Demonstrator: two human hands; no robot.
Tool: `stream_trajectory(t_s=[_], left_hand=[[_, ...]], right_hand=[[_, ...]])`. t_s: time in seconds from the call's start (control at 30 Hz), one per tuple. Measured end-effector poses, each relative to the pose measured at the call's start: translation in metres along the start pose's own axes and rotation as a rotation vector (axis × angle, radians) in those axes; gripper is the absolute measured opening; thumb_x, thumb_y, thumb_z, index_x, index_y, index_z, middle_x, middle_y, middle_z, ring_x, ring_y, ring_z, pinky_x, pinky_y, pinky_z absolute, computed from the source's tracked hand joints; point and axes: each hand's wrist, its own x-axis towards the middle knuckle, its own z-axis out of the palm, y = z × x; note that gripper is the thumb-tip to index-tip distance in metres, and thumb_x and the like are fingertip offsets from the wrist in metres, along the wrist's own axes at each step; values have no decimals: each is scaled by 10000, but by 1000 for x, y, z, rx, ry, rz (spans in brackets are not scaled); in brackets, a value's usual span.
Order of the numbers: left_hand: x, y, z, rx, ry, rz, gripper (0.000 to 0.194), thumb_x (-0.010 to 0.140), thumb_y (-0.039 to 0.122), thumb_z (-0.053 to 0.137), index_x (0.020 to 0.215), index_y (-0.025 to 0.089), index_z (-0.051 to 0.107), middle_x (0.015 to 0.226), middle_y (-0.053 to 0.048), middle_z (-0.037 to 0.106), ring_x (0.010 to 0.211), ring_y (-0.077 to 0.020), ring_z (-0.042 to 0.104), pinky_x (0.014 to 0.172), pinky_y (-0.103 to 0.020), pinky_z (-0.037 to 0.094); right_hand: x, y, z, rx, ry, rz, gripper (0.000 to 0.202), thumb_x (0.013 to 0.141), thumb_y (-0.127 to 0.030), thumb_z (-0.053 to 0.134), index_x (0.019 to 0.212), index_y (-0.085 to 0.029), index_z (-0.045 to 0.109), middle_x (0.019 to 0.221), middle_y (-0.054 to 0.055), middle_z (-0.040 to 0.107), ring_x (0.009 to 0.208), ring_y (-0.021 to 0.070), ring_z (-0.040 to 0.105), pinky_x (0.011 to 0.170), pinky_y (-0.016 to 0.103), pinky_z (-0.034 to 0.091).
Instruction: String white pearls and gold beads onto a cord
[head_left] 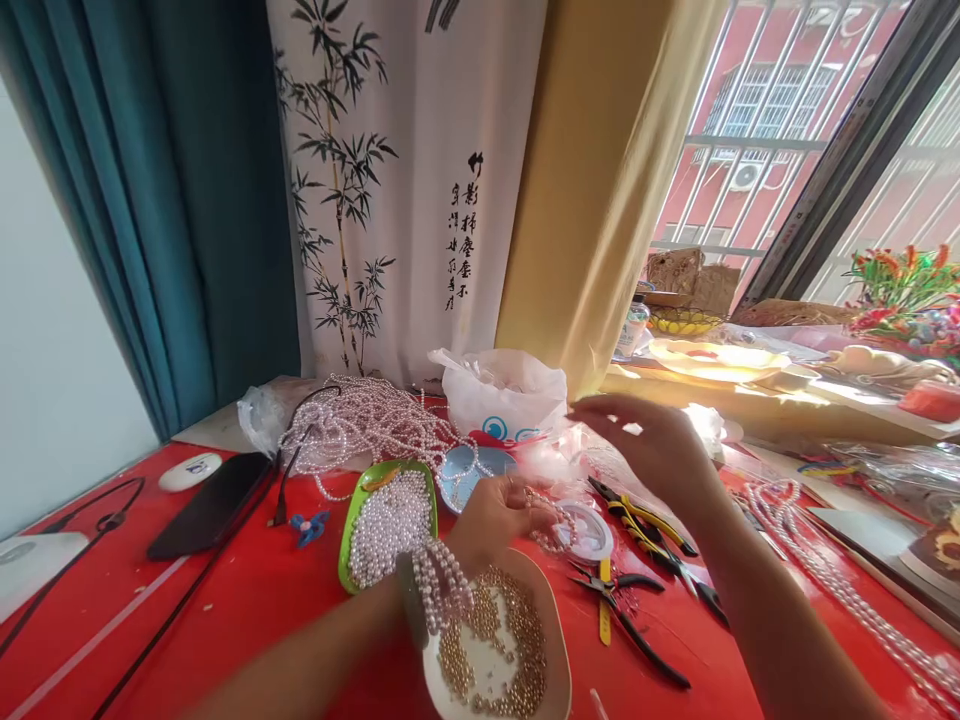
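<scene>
My left hand (499, 515), with pearl strands (442, 588) round its wrist, pinches a small beaded strand (555, 520) above the red table. My right hand (637, 440) is raised to the right, near a white plastic bag (506, 390); its fingers stretch left, and whether a fine thread runs from them cannot be made out. Below my left hand lies a cream tray (559, 660) of gold beads (525, 640). A green tray (349, 530) of white pearls (394, 525) stands to its left. A spool (589, 532) lies beside the beaded strand.
Pliers (626, 600) and yellow-handled cutters (645, 520) lie under my right forearm. A blue dish (457, 480) and heaped pearl strands (367, 420) stand behind the trays. At left are a black phone (210, 505) and cables; more pearl strands (832, 575) lie at right.
</scene>
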Motion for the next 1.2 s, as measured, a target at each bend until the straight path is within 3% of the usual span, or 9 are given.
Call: stream_trajectory(t_s=[0.17, 0.2, 0.23, 0.33, 0.53, 0.7, 0.9, 1.0, 1.2], left_hand=[[4, 0, -6, 15, 49, -91, 531, 447, 318, 753, 889, 80, 583, 649, -83, 652, 543, -152, 593, 546, -261, 446], [6, 0, -8, 8, 62, -98, 530, 445, 321, 754, 885, 83, 579, 657, -86, 655, 545, -152, 594, 544, -260, 447], [8, 0, -10, -1, 78, -101, 537, 437, 322, 758, 883, 86, 574, 659, -87, 656, 541, -151, 594, 537, -257, 446], [14, 2, -19, -33, 134, -119, 561, 410, 319, 767, 878, 94, 557, 667, -86, 657, 525, -147, 592, 494, -237, 428], [21, 12, -30, -23, 170, -123, 509, 404, 272, 769, 827, 87, 556, 623, -71, 648, 481, -136, 580, 456, -217, 400], [24, 9, -31, -30, 161, -116, 497, 404, 268, 771, 817, 92, 558, 613, -61, 643, 466, -130, 573, 447, -220, 402], [23, 9, -34, -4, 163, -97, 458, 414, 271, 768, 791, 100, 570, 615, -55, 643, 470, -126, 575, 446, -212, 398], [22, 10, -34, 35, 156, -78, 426, 412, 267, 768, 758, 105, 579, 598, -44, 631, 470, -119, 567, 445, -207, 392], [18, 13, -30, 58, 131, -48, 361, 437, 231, 759, 736, 112, 597, 605, -25, 613, 484, -108, 561, 473, -211, 389]], right_hand=[[84, 16, 36, 132, 188, 38, 273, 771, -287, 442, 940, -160, 614, 901, 65, 659, 788, 168, 601, 678, 290, 469], [97, 21, 47, 118, 147, 142, 318, 814, -293, 365, 1027, -172, 569, 989, 69, 631, 809, 154, 599, 660, 270, 475], [108, 25, 58, 83, -17, 273, 336, 833, -313, 332, 1078, -198, 530, 1043, 61, 604, 807, 142, 603, 638, 251, 481], [127, 35, 83, 67, -289, 380, 358, 718, -413, 540, 946, -143, 599, 895, 96, 633, 590, 162, 629, 467, 236, 480], [146, 39, 86, 36, -491, 441, 619, 714, -618, 402, 910, -66, 602, 904, 199, 620, 447, 141, 585, 405, 258, 468], [144, 42, 92, -39, -453, 313, 399, 792, -453, 429, 948, -132, 607, 829, 117, 664, 458, 84, 522, 460, 213, 449], [141, 47, 105, -315, -468, 127, 184, 571, -243, 682, 749, -198, 683, 765, 41, 672, 682, 179, 588, 616, 271, 439], [140, 48, 100, -403, -506, 10, 137, 626, -281, 637, 748, -247, 689, 825, 13, 678, 824, 197, 584, 741, 288, 411], [117, 37, 80, -514, -476, -189, 378, 649, -162, 618, 1022, -227, 608, 1026, 70, 628, 1086, 243, 452, 935, 385, 265]])
